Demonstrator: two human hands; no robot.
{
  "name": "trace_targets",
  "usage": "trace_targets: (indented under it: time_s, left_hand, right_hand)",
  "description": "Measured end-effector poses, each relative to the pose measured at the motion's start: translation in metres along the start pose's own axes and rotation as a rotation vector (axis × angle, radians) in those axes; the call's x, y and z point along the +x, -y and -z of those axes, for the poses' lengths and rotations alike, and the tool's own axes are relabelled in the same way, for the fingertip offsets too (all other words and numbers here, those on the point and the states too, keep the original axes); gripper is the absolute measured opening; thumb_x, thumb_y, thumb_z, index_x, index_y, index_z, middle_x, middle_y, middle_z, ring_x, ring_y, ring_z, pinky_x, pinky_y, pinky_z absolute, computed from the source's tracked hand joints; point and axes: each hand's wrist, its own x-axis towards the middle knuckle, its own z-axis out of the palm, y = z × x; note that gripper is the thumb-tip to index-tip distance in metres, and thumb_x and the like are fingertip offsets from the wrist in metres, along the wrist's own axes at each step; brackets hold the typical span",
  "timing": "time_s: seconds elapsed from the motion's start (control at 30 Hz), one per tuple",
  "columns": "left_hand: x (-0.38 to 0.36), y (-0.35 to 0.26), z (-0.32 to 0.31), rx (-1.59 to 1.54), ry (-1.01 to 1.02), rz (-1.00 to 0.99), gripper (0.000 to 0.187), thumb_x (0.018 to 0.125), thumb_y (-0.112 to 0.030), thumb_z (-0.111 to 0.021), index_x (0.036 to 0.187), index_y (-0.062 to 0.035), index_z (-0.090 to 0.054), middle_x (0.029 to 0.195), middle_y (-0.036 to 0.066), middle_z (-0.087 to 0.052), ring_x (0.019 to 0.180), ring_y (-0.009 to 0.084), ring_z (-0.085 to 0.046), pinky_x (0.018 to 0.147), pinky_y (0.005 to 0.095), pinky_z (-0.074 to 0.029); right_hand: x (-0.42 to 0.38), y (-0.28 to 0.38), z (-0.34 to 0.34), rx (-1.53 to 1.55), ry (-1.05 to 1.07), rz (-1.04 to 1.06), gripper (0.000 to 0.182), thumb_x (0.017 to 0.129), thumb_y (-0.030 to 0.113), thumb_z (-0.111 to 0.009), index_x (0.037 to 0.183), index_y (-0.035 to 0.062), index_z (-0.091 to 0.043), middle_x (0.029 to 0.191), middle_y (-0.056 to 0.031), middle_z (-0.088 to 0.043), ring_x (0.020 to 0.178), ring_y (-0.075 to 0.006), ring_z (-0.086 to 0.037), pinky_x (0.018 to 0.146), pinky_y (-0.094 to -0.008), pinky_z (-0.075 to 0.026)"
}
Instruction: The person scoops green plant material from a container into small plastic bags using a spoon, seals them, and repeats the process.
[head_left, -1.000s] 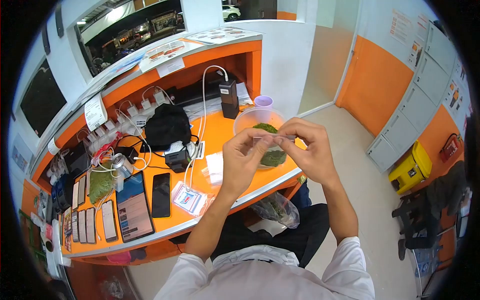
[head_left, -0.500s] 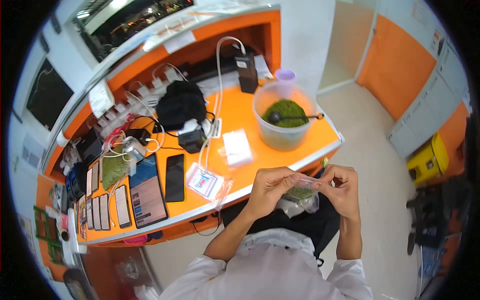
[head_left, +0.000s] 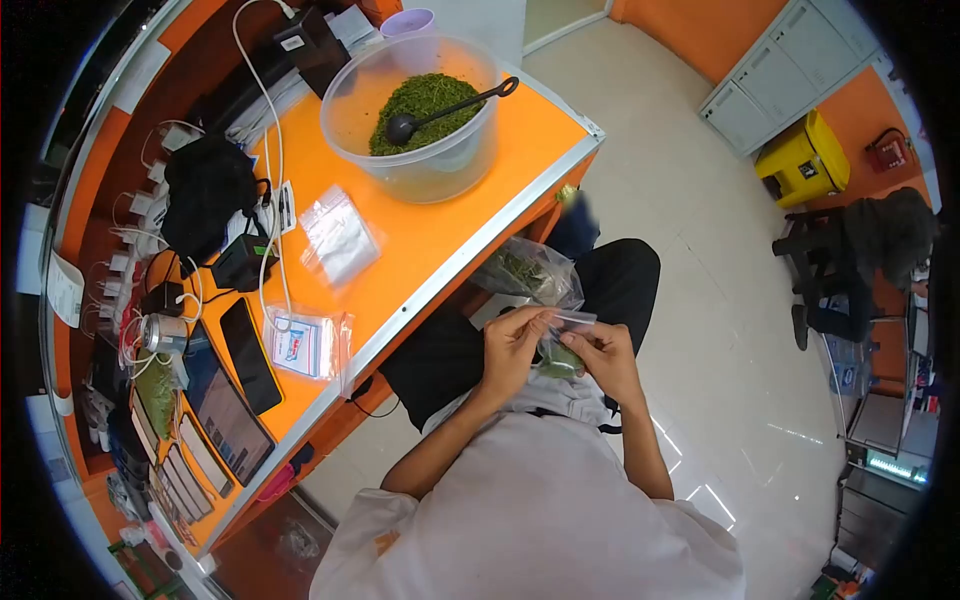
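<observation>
A small clear zip bag (head_left: 560, 362) with green chopped herb in its bottom hangs between my hands, over my lap. My left hand (head_left: 513, 352) pinches the left end of its top edge. At the right end, my right hand (head_left: 606, 362) grips it with thumb and fingers. Just beyond them, a larger clear plastic bag (head_left: 535, 275) holding more green herb rests by my legs. On the orange table (head_left: 420, 235) stands a translucent plastic tub (head_left: 440, 178) containing a heap of chopped green herb (head_left: 428, 98), with a black spoon (head_left: 402, 128) lying on top.
A stack of clear zip bags (head_left: 340, 238) and a labelled bag pack (head_left: 300, 345) lie on the table. Left of them are a black phone (head_left: 250, 355), a tablet (head_left: 225, 405), chargers and several more phones. A yellow bin (head_left: 805, 160) stands across the floor.
My view has swung, shifting the table and tub left and up in the frame. Both hands still hold the small bag by its top; its herb-filled bottom now hangs between them.
</observation>
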Motion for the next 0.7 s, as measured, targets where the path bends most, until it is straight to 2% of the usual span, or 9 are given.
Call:
trace_targets:
  time_s: [0.03, 0.1, 0.13, 0.23, 0.37, 0.53, 0.57, 0.63, 0.7]
  left_hand:
    - [0.001, 0.001, 0.0, 0.0, 0.004, 0.004, 0.02, 0.104, -0.012, -0.066, 0.108, 0.0045, -0.076, 0.088, 0.006, -0.074, 0.074, 0.0072, -0.058, 0.065, 0.0244, -0.046]
    - [0.005, 0.002, 0.0, -0.011, -0.129, 0.025, 0.023, 0.107, -0.013, -0.062, 0.111, 0.0049, -0.075, 0.088, 0.004, -0.074, 0.071, 0.0048, -0.055, 0.063, 0.0225, -0.044]
    - [0.009, 0.005, 0.001, 0.005, -0.179, -0.004, 0.022, 0.107, -0.013, -0.061, 0.11, 0.0044, -0.075, 0.086, 0.003, -0.072, 0.069, 0.0037, -0.052, 0.06, 0.0213, -0.041]
    - [0.018, 0.008, 0.012, 0.112, -0.214, -0.114, 0.022, 0.107, -0.013, -0.061, 0.109, 0.0039, -0.075, 0.084, 0.001, -0.07, 0.069, 0.0037, -0.052, 0.06, 0.021, -0.04]
    - [0.02, 0.009, 0.02, 0.072, -0.278, -0.079, 0.022, 0.107, -0.015, -0.062, 0.109, 0.003, -0.075, 0.083, -0.001, -0.068, 0.069, 0.0035, -0.051, 0.061, 0.0211, -0.039]
    - [0.019, 0.011, 0.016, 0.058, -0.209, -0.077, 0.023, 0.107, -0.016, -0.063, 0.11, 0.0026, -0.075, 0.082, 0.0, -0.067, 0.069, 0.0044, -0.051, 0.062, 0.0215, -0.041]
    - [0.018, 0.015, 0.017, 0.065, -0.129, -0.071, 0.022, 0.107, -0.015, -0.063, 0.111, 0.0026, -0.075, 0.085, 0.003, -0.069, 0.072, 0.006, -0.055, 0.064, 0.0234, -0.043]
    - [0.019, 0.015, 0.023, 0.075, -0.053, -0.066, 0.021, 0.106, -0.013, -0.063, 0.112, 0.0026, -0.076, 0.087, 0.006, -0.072, 0.075, 0.0077, -0.058, 0.066, 0.0253, -0.046]
    - [0.026, 0.008, 0.029, 0.118, -0.007, -0.022, 0.025, 0.108, -0.017, -0.061, 0.113, 0.002, -0.076, 0.096, 0.004, -0.069, 0.078, 0.0071, -0.057, 0.067, 0.0225, -0.044]
  right_hand:
    - [0.001, -0.003, -0.003, 0.003, -0.003, -0.004, 0.015, 0.096, 0.007, -0.076, 0.106, -0.0037, -0.077, 0.083, -0.0051, -0.074, 0.071, -0.0057, -0.064, 0.062, -0.0238, -0.053]
    - [0.006, -0.014, -0.013, 0.355, 0.054, -0.023, 0.02, 0.094, 0.004, -0.077, 0.112, -0.0038, -0.072, 0.087, -0.0061, -0.073, 0.072, -0.0072, -0.066, 0.063, -0.0233, -0.054]
    - [0.012, -0.023, -0.015, 0.41, 0.116, 0.036, 0.021, 0.091, -0.003, -0.077, 0.111, -0.0039, -0.069, 0.09, -0.0079, -0.073, 0.071, -0.0107, -0.068, 0.062, -0.0249, -0.055]
    - [0.02, -0.035, -0.007, 0.403, 0.18, 0.048, 0.024, 0.091, -0.004, -0.076, 0.114, -0.0041, -0.068, 0.094, -0.008, -0.074, 0.074, -0.0122, -0.069, 0.066, -0.025, -0.055]
    - [0.022, -0.035, 0.002, 0.387, 0.173, 0.013, 0.028, 0.094, 0.001, -0.076, 0.12, -0.0024, -0.068, 0.094, -0.0073, -0.073, 0.08, -0.012, -0.069, 0.07, -0.0259, -0.056]
    - [0.026, -0.015, -0.027, 0.46, 0.006, 0.181, 0.028, 0.094, 0.003, -0.076, 0.121, -0.0034, -0.07, 0.103, -0.0056, -0.074, 0.091, -0.0116, -0.068, 0.08, -0.0247, -0.055]
    - [0.029, -0.019, -0.023, 0.46, 0.005, 0.183, 0.028, 0.094, 0.003, -0.076, 0.121, -0.0034, -0.07, 0.103, -0.0056, -0.074, 0.091, -0.0116, -0.068, 0.08, -0.0247, -0.055]
    - [0.041, -0.036, -0.011, 0.287, 0.28, 0.149, 0.036, 0.095, 0.007, -0.077, 0.128, -0.0025, -0.067, 0.113, -0.0059, -0.073, 0.1, -0.0114, -0.067, 0.083, -0.0246, -0.055]
    - [0.057, -0.048, -0.001, 0.163, 0.287, 0.048, 0.049, 0.095, 0.009, -0.078, 0.14, -0.0012, -0.059, 0.137, -0.0113, -0.064, 0.119, -0.0097, -0.06, 0.086, -0.0231, -0.054]
